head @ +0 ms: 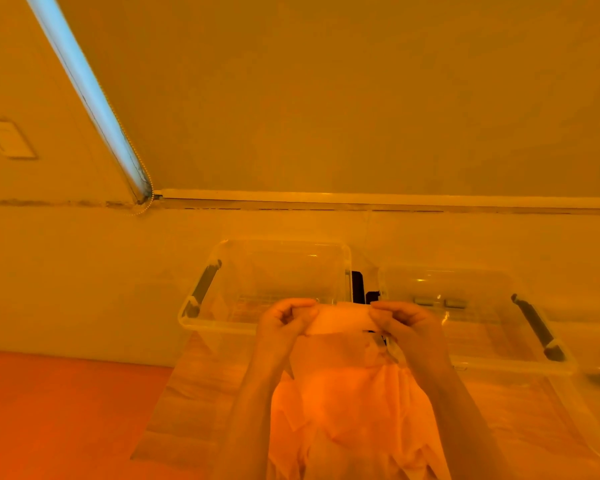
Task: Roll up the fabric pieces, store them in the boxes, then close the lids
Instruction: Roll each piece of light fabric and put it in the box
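No brand, label or writing is readable anywhere; strong orange light washes out true colours. Your left hand [284, 322] and right hand [404, 323] each pinch one end of a pale rolled-up edge of fabric [340, 318], fingers curled round it, holding it up in front of the near wall of the left clear plastic storage box with dark side handles [278, 271]. The rest of that thin pale cloth hangs below the roll between your forearms, and its lower part runs off the bottom of the frame. The left box stands open on the light worktop [84, 289]; through its clear walls you can make out little, so you cannot tell what it holds. Just right of it sits a second clear plastic box with a dark handle [482, 317], partly hidden behind your right hand, its far right side blurred. An orange surface [66, 410] lies left of the hanging cloth, cut off below.
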`<move>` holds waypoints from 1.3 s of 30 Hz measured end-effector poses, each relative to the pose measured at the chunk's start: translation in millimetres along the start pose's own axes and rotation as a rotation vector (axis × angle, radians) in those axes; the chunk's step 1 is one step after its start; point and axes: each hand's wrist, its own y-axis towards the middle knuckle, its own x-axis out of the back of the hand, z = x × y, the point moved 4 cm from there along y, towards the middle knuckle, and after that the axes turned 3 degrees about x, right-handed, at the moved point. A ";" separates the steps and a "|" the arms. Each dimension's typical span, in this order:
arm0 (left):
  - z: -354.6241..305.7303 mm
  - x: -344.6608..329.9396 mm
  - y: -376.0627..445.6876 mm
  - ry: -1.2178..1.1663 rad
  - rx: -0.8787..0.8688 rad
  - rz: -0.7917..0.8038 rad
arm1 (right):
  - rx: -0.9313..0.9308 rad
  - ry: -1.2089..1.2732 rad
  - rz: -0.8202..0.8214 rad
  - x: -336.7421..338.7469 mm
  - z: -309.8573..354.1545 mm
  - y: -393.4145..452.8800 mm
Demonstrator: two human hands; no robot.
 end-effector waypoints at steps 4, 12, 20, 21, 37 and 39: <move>-2.5 1.2 5.8 -0.004 -0.013 0.026 | -0.025 -0.047 0.046 1.1 1.9 4.1; -5.8 0.6 15.2 0.119 -0.066 -0.048 | 0.016 -0.091 0.101 4.3 12.8 21.9; -23.3 -1.0 15.9 0.095 -0.074 -0.096 | 0.025 -0.173 0.134 4.4 22.8 42.3; -25.0 -1.3 16.6 0.091 -0.067 -0.096 | 0.027 -0.180 0.141 4.9 23.6 44.1; -33.5 0.5 20.6 -0.010 -0.081 -0.057 | 0.076 -0.073 0.212 7.3 43.4 44.7; -33.1 3.0 20.5 -0.028 -0.086 -0.047 | 0.072 -0.075 0.233 5.6 44.4 43.4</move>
